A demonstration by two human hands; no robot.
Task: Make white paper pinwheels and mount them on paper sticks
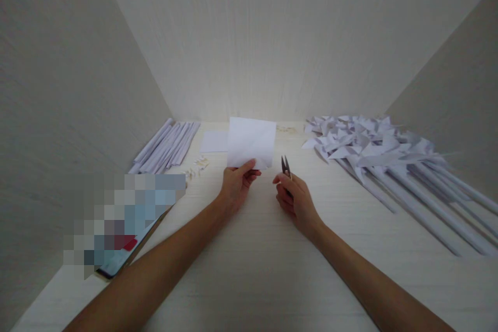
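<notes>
A white square sheet of paper is pinched at its lower edge by my left hand, thumb in front and fingers behind. Faint diagonal crease lines seem to run across it. To its right, my right hand is closed around a pair of small snips. Their two pointed dark blades stick up from the fist, slightly apart and clear of the sheet. Most of the handle is hidden in my fingers. Behind the held sheet, more white paper lies flat on the table.
Rolled paper sticks lie at the back left. Small pale pieces are scattered nearby, others at the back. A partly blurred phone sits left. Paper pinwheels on sticks are heaped right. Walls enclose the table.
</notes>
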